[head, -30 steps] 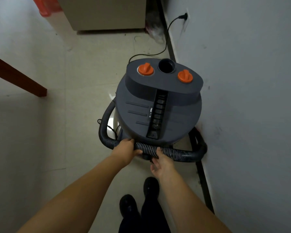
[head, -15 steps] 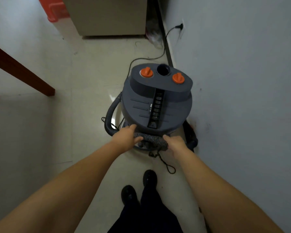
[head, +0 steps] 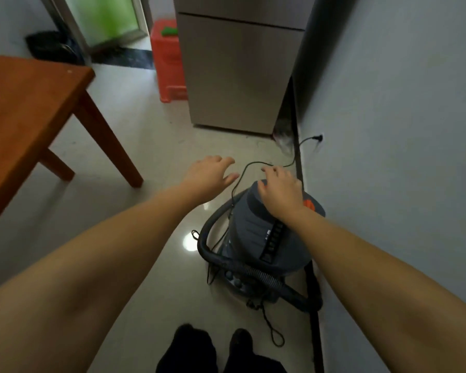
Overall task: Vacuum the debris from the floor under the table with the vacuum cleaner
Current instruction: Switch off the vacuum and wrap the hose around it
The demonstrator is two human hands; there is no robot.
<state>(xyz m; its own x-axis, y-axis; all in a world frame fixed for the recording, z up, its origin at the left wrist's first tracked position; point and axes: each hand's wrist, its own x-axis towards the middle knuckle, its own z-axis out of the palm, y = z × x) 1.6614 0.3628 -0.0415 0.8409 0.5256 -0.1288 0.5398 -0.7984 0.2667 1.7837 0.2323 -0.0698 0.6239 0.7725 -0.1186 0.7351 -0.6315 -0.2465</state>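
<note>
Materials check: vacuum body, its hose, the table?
Vacuum body: looks like matte grey moulded plastic, with ribbed panels and an orange knob.
Hose: black, corrugated ridges, probably flexible plastic.
Table: reddish-brown wood or veneer, smooth with a dull sheen; grain is too blurred to confirm.

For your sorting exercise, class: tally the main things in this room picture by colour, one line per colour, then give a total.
Grey: 1, the vacuum cleaner
Brown: 1, the wooden table
Red: 1, the plastic stool
Beige: 1, the fridge
Black: 2, the hose and the power cord
Total: 6
</note>
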